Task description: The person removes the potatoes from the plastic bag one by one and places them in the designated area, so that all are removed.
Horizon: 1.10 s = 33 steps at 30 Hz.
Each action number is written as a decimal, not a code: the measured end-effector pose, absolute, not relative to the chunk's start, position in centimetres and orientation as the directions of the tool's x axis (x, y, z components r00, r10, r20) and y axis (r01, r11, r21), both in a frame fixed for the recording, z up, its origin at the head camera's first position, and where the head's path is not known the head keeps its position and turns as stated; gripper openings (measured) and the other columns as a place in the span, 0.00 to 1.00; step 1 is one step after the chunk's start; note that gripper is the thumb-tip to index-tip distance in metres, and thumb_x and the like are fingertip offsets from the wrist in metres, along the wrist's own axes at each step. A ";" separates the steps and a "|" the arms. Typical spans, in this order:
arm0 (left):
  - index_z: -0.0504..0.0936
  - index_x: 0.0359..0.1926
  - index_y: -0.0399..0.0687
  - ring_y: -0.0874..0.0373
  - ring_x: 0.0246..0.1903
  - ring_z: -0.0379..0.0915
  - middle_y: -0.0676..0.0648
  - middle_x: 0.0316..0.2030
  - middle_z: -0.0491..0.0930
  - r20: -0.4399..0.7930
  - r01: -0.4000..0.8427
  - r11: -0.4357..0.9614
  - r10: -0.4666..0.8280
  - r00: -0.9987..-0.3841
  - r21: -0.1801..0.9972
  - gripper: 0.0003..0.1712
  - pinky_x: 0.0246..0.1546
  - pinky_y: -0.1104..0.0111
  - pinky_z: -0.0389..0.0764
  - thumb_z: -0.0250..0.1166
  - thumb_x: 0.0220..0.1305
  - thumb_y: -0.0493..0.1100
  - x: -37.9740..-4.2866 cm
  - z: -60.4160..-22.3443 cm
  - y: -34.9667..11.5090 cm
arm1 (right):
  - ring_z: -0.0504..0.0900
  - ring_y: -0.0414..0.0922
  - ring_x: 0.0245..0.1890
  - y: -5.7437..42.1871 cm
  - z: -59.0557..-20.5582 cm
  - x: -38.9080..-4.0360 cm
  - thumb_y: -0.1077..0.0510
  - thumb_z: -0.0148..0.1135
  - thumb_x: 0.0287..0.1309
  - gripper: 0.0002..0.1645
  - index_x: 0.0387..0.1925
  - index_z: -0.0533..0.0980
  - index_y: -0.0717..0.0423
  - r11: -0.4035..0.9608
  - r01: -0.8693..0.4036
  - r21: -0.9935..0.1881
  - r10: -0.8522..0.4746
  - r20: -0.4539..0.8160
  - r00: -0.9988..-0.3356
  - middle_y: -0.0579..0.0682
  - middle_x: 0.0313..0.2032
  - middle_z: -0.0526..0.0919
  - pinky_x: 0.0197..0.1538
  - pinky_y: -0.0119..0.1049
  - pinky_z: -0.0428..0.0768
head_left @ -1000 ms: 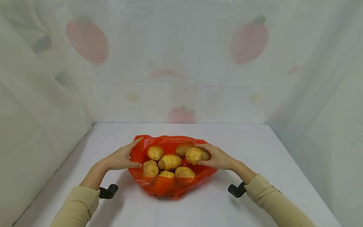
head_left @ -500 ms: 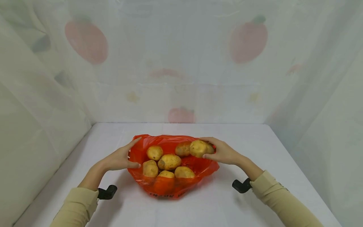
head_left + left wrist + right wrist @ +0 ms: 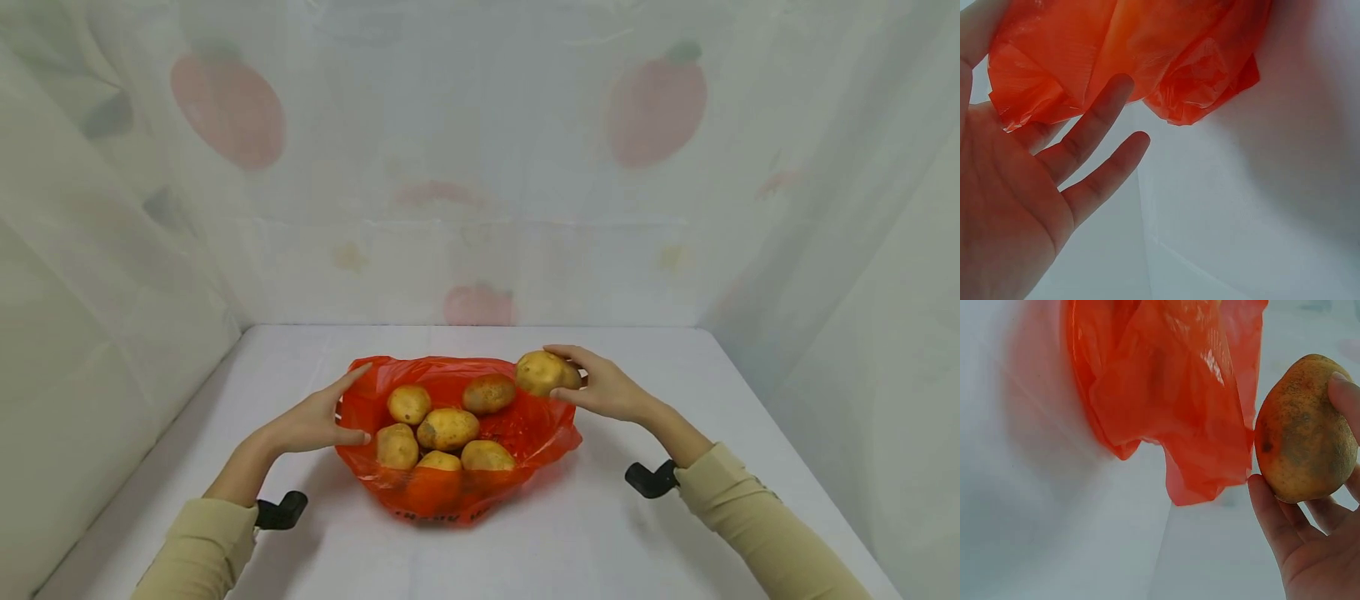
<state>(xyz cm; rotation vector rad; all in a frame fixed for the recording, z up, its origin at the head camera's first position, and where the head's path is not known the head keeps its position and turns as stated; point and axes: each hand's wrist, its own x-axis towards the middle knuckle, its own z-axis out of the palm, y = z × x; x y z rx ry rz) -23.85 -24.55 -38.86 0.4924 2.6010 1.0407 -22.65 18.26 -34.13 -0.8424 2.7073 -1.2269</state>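
Note:
An orange-red plastic bag [image 3: 551, 437] lies spread wide in the middle of the table, with several yellow-brown potatoes [image 3: 447, 429] inside. At its right rim my right hand [image 3: 611, 390] grips one large potato [image 3: 546, 372], fingers and thumb on either side of it. The right wrist view shows dark blotches on this potato [image 3: 1304, 431] and the bag's edge close beside it. My left hand [image 3: 311, 419] is at the bag's left rim, fingers spread, thumb reaching over the edge. In the left wrist view its straightish fingers [image 3: 1107, 178] lie along the outside of the bag.
The table [image 3: 600, 533] has a white cover. White curtain walls [image 3: 480, 250] printed with faded fruit stand behind it and at both sides. A black wrist mount [image 3: 652, 480] sticks out from each sleeve.
My right hand has lifted the potato up and to the right, out of the bag's right side. The left hand has barely moved.

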 end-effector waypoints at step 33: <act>0.45 0.71 0.68 0.43 0.56 0.65 0.41 0.64 0.59 -0.149 0.202 0.690 0.414 -0.898 0.695 0.54 0.47 0.52 0.77 0.70 0.50 0.50 -23.8 -39.0 -24.5 | 0.73 0.54 0.51 22.6 -39.5 -27.9 0.44 0.65 0.52 0.42 0.65 0.60 0.51 0.651 -0.274 -0.708 -0.253 0.137 -0.958 0.56 0.58 0.69 0.47 0.45 0.77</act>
